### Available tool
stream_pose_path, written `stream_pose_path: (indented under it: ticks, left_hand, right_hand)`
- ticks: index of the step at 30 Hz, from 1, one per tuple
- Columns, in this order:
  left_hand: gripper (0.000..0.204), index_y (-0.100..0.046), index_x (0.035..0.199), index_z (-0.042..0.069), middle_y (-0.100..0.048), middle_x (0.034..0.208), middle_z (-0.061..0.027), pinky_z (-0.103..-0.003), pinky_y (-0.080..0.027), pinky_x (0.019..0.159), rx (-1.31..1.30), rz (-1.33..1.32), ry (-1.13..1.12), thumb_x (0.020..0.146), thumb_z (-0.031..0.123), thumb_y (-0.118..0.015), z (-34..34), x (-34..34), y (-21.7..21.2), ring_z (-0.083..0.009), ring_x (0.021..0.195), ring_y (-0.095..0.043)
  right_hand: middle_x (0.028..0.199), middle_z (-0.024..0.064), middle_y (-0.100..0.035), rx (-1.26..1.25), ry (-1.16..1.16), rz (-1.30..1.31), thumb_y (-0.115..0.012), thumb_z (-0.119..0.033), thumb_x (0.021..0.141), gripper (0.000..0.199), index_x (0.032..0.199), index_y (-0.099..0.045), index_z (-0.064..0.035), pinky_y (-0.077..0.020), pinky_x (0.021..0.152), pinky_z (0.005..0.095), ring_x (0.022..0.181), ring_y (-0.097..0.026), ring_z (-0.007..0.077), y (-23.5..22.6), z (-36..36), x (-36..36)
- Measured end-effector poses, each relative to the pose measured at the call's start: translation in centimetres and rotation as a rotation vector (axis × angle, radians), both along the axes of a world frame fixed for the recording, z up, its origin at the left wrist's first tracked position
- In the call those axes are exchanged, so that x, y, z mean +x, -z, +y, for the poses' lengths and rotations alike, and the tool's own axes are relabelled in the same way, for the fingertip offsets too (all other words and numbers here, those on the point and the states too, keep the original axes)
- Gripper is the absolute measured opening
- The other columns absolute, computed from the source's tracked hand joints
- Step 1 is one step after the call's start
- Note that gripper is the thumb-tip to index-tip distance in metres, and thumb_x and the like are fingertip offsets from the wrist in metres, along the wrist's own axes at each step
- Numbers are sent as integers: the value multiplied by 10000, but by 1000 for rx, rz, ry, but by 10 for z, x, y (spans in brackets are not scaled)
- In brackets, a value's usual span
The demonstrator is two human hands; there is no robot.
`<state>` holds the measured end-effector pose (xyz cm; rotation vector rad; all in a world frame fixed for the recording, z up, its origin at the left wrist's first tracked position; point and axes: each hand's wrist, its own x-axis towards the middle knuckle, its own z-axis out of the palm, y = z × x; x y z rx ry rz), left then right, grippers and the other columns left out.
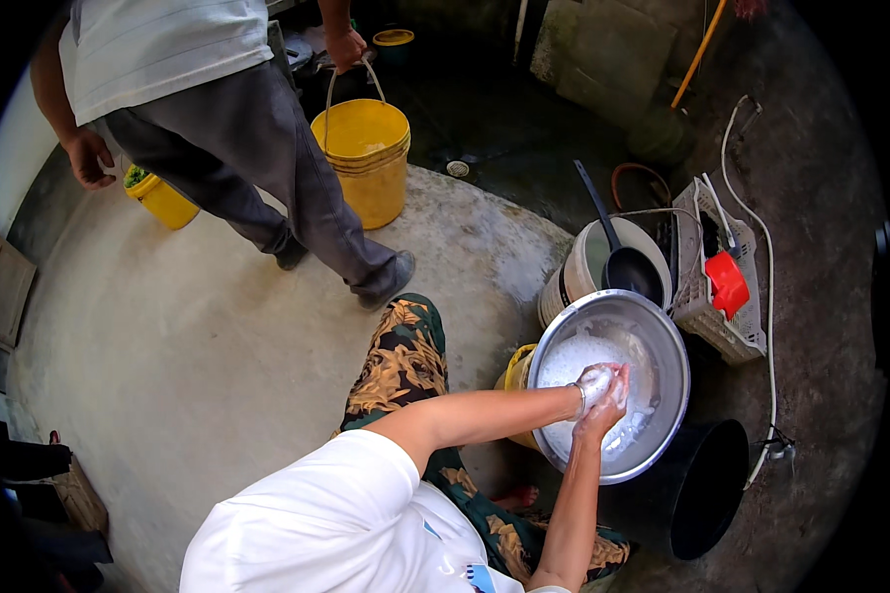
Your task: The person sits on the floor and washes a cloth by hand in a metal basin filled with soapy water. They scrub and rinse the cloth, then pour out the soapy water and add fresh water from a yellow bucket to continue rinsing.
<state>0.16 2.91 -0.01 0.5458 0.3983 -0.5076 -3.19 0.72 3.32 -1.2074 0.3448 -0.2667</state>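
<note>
Both hands are together over a wide metal basin of white suds. My left hand, with a pale band at its wrist, is coated in foam and its fingers are bent. Against it presses my right hand, palm curved and fingers closed in. Foam and the overlap hide whether anything lies between them. The basin rests partly over a yellow bucket. Just behind it, a black long-handled pan lies across a whitish bucket.
A black bin stands right of the basin. Behind is a pale crate with a red scoop; a hose runs alongside. At upper left a person grips a yellow bucket; a yellow pail with greens is beside them.
</note>
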Motion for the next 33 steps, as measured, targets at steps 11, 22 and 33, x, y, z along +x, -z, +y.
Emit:
stream_pose_path:
  ticks: [11,22,33]
  left_hand:
    - [271,-463,1115,101,-550,929,-36,-276,-441,763,-451,-179,11,858,158,-398,3,24,62,-142,837,-530]
    - [472,-324,1252,102,-471,1121,-61,-261,-367,866,8,-209,65,854,282,-504,32,-20,-71,-142,1015,-454]
    - [399,-330,1254,71,-436,1197,-55,-284,-361,915,-135,-91,76,896,234,-399,21,-15,-34,-173,1066,-445]
  right_hand:
    - [1207,121,-452,-120,-22,-55,-495,-151,858,419,1218,-397,39,-348,907,263,1100,-430,173,-7,26,-2]
    - [1223,115,-435,43,9,-52,-466,-147,854,435,1240,-367,28,-357,897,256,1065,-460,173,-28,7,-14]
    - [1143,153,-501,59,70,102,-389,52,777,417,1192,-423,39,-357,903,269,1060,-477,204,-37,-15,-7]
